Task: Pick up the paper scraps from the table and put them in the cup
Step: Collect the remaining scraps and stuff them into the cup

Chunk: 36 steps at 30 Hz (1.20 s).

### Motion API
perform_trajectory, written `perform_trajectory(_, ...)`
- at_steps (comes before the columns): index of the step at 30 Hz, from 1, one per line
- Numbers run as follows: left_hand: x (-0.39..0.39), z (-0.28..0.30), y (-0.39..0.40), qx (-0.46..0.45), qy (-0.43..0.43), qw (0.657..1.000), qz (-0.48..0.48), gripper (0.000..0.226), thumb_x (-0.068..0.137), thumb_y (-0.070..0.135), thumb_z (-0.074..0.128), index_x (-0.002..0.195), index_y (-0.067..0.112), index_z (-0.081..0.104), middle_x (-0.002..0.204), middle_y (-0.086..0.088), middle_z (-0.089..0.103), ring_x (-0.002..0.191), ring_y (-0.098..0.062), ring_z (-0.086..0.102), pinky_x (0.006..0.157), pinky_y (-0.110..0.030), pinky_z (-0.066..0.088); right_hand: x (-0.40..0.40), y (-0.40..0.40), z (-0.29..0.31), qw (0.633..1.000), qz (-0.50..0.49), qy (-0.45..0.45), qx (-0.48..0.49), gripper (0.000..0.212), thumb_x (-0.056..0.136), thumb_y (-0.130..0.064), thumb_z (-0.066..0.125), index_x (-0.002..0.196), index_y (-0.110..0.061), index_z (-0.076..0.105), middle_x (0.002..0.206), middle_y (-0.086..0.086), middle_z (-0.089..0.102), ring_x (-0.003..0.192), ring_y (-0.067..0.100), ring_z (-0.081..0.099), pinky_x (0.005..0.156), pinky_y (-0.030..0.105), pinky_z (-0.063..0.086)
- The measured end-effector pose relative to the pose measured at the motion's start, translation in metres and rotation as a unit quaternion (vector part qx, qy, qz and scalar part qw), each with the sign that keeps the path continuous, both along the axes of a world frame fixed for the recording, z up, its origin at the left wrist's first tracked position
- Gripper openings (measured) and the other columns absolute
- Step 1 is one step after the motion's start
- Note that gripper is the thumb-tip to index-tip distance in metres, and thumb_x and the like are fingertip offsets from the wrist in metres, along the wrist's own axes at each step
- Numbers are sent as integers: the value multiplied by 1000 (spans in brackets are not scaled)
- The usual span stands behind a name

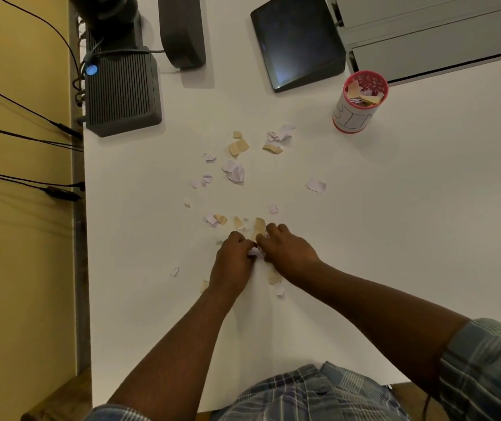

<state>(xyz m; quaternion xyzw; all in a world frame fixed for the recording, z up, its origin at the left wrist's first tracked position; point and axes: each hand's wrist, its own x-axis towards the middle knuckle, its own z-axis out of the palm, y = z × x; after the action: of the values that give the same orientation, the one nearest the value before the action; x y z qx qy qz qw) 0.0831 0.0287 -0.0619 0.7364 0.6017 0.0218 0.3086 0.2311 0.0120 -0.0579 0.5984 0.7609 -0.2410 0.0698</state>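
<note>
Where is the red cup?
In the head view the red cup stands far right on the white table, just in front of the grey printer and beside the dark tablet.

Your white and tan paper scraps point(237, 171) lie scattered mid-table; your red-rimmed cup point(358, 104) stands upright far right, already holding scraps.

Both hands point(269, 250) bunched over paper scraps point(233, 171); cup point(360, 101) well apart.
</note>
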Motion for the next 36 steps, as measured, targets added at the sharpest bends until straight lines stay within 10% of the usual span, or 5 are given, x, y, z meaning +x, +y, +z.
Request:
perform_trajectory(9, -11, 4, 9, 44, -77, 995, 35, 11, 74, 5, 74, 84, 10, 74, 86, -9, 70, 80, -19, 65, 71, -24, 49, 34, -3, 7, 995, -77, 62, 24, 23, 88, -5, 52, 108, -11, 62, 102, 10, 60, 93, 29, 58, 69, 35, 49)
perform_trajectory(16, -3, 16, 37, 62, -146, 983, 87, 11, 70, 5, 79, 80, 8, 73, 82, -10, 71, 75, -17, 65, 69, -27, 52, 100, 36, 51, 897, -351, 268, 9, 6, 80, -13, 72, 83, -16, 76, 71, 1, 73, 49, 6, 63, 57, 13, 51)
perform_trajectory(22, 3, 17, 55, 49, -169, 978, 111, 12, 70, 6, 80, 75, 13, 72, 79, -7, 71, 67, -13, 63, 60, -20, 49, 163, 91, 87, 855, -430, 285, 58, 15, 79, -31, 74, 91, -23, 76, 77, 4, 74, 63, 4, 64, 73, 18, 52)
perform_trajectory(29, -2, 16, 49, 40, -152, 982, 105, 13, 69, 5, 80, 78, 5, 71, 82, -11, 71, 70, -13, 62, 64, -16, 46, 218, 174, 106, 934, -300, 55, 185, 30, 85, -18, 69, 112, -6, 68, 104, 19, 71, 91, 32, 68, 82, 35, 54)
perform_trajectory(36, -8, 17, 44, 27, -107, 989, 96, 13, 72, 10, 79, 81, 5, 70, 84, -9, 70, 74, -17, 63, 66, -21, 47, 216, 217, 77, 959, -243, -145, 30, 42, 82, -15, 71, 121, -5, 61, 111, 22, 62, 101, 40, 61, 83, 45, 53)
